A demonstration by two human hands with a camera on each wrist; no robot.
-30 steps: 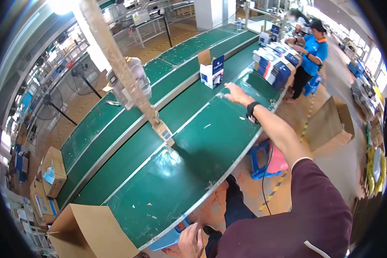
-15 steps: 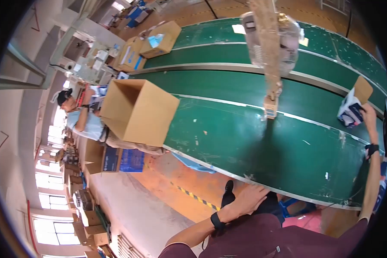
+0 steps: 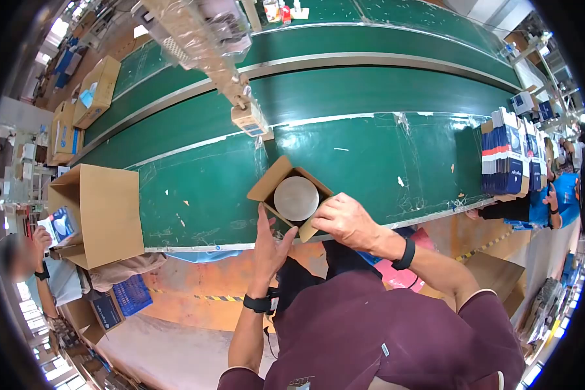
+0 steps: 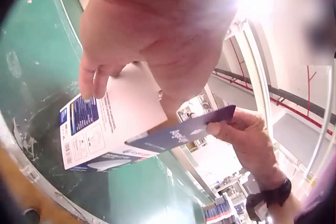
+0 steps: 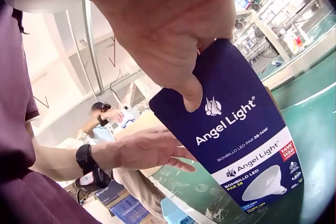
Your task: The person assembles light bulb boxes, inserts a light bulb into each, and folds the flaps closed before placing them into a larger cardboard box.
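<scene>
A small white and navy light bulb box [image 5: 247, 145] stands with its top flaps raised on the green belt's near side. Inside it, in the head view, shows the round pale face of a bulb [image 3: 296, 198]. My left hand [image 3: 271, 247] holds the box at its near left corner, fingers along one side and thumb at the front. With thumb and fingers, my right hand [image 3: 351, 224] pinches the printed navy flap [image 4: 184, 129] on the right. The left wrist view has the left hand [image 4: 152, 35] over a white printed side.
A large open carton [image 3: 110, 214] stands at the left, beside a person holding a printed box. Stacked printed boxes [image 3: 510, 156] stand on the belt at the right, near a person in blue. A taped post [image 3: 221, 71] with a small device hangs over the belt.
My right hand grasped the open box on the belt at the right and brought it in front of me. The left hand moved from the belt's edge onto the box.
</scene>
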